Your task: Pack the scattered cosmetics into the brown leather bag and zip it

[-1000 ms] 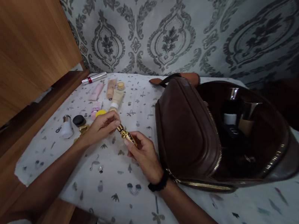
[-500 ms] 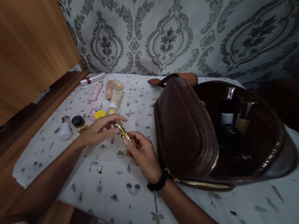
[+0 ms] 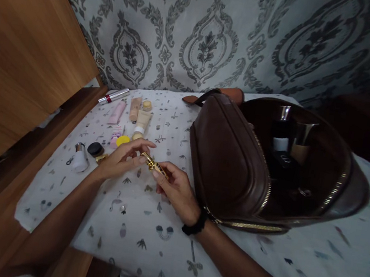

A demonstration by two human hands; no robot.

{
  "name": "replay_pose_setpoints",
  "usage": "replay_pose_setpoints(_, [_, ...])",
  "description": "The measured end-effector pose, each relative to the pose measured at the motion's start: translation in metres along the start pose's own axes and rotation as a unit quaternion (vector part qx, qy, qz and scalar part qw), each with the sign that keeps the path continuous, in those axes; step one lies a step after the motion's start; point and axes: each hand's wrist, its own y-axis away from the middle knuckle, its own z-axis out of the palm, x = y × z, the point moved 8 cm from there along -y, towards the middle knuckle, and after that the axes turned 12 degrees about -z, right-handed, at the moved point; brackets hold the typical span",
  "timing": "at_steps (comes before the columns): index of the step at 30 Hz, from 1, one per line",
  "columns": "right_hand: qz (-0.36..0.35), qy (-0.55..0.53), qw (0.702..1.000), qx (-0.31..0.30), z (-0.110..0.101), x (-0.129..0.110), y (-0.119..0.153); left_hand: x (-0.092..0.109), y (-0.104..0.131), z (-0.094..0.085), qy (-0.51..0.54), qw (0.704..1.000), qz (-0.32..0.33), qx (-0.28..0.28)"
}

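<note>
Between my hands is a slim, ornate gold lipstick tube point(image 3: 150, 163), held tilted over the cloth. My right hand point(image 3: 176, 188), with a black band at the wrist, grips its lower end between thumb and fingers. The thumb and fingers of my left hand point(image 3: 124, 159) close on its upper end, the index finger stretched out beyond. Just past my left hand lie a yellow round lid point(image 3: 122, 141) and a cream tube point(image 3: 142, 121). A black round jar point(image 3: 95, 148) and a white bottle with a silver cap point(image 3: 79, 159) are left of it.
An open brown leather bag point(image 3: 230, 164) stands at the right, holding bottles and a dark box point(image 3: 284, 160). Farther back lie a pink tube point(image 3: 116, 112), a peach tube point(image 3: 135, 109) and a silver tube point(image 3: 113, 96). A wooden cabinet point(image 3: 24, 66) borders the left.
The whole view shifts very slightly. Both hands keep their hold on the gold lipstick tube, in almost the same pose.
</note>
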Motion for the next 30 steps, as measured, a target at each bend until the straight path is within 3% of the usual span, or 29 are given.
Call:
replay_pose_setpoints(4, [-0.002, -0.004, 1.0, 0.0, 0.0, 0.0, 0.001, -0.008, -0.002, 0.0, 0.0, 0.999, -0.032, 0.01])
replay_pose_setpoints(10, [-0.003, 0.009, 1.0, -0.001, -0.001, -0.002, 0.003, 0.001, 0.001, 0.004, 0.007, 0.999, 0.0, -0.032])
replay_pose_setpoints(15, [-0.017, 0.013, 1.0, -0.001, -0.002, -0.002, 0.002, -0.004, -0.002, 0.003, 0.02, 0.999, -0.023, 0.008])
replay_pose_setpoints(23, [-0.036, 0.011, 0.999, -0.015, 0.0, 0.001, 0.001, 0.002, 0.0, 0.005, -0.009, 1.0, -0.011, 0.005])
replay_pose_setpoints(30, [0.006, -0.019, 1.0, -0.002, 0.001, 0.01, 0.004, -0.009, 0.003, 0.0, -0.071, 0.996, -0.014, 0.055])
